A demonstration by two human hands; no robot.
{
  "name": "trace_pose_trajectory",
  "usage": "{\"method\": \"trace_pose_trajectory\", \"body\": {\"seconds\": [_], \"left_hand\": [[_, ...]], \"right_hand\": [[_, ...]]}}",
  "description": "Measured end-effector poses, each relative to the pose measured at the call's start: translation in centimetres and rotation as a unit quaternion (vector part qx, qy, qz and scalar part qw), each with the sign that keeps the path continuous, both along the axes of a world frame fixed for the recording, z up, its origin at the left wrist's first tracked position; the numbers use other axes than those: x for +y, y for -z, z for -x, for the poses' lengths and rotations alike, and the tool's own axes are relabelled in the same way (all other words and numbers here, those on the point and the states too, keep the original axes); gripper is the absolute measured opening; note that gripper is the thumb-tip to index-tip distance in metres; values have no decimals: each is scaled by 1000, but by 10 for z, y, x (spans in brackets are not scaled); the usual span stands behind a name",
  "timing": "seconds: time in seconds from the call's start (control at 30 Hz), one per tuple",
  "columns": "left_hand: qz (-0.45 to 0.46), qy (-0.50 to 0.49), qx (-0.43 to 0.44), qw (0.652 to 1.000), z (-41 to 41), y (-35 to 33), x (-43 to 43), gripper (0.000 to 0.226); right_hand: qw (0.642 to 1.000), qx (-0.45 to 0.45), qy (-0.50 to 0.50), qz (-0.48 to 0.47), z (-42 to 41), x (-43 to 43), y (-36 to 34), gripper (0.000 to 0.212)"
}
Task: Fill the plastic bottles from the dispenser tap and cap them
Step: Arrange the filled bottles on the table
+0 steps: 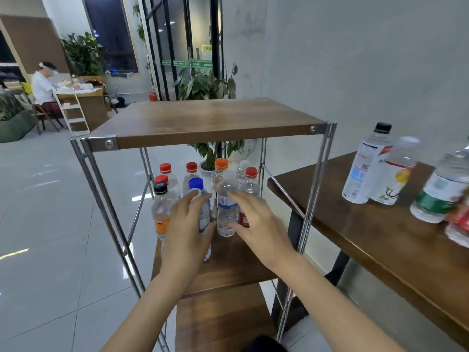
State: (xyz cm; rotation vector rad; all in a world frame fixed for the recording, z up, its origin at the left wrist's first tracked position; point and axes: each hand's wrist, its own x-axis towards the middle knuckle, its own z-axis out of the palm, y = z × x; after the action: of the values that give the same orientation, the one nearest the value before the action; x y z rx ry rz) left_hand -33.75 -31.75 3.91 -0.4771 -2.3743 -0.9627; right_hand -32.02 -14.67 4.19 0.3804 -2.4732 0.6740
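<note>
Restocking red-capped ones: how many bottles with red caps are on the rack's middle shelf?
4: back left, back centre, far right, and left behind the black-capped bottle. Others may be hidden.

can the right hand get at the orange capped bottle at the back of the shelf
Probably not directly: the right hand is at the front row, and the clear bottle stands between it and the orange capped bottle.

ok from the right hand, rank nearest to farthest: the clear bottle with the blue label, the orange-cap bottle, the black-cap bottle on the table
1. Blue-label bottle, at the right hand's fingertips on the middle shelf.
2. Orange-cap bottle, behind it at the shelf's back.
3. Black-cap bottle, off to the right on the table.
</note>
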Motion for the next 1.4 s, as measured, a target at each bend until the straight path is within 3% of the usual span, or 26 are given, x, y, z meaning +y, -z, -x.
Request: {"method": "trace_pose_trajectory", "body": {"seconds": [0.33,0.53,0.77,1.03,1.17,1.4], "left_hand": [[1,226,97,969,-34,-28,132,47],[28,298,151,942,-29,-55,224,38],[76,306,82,945,20,-95,321,46],[160,235,-7,959,80,-102,389,99],[81,297,-71,949,97,-90,401,101],[-7,330,-85,940,103,-78,397,89]], "right_hand": [[982,35,185,-32,-85,137,-31,52],[958,26,285,-32,-98,215,-57,52],[932,-16,358,-56,-55,290,-87,62],[914,-135,368,-100,14,337,-103,93],[903,-178,377,-103,35,348,-103,107],[903,-208,370,-70,51,360,-89,115]]}}
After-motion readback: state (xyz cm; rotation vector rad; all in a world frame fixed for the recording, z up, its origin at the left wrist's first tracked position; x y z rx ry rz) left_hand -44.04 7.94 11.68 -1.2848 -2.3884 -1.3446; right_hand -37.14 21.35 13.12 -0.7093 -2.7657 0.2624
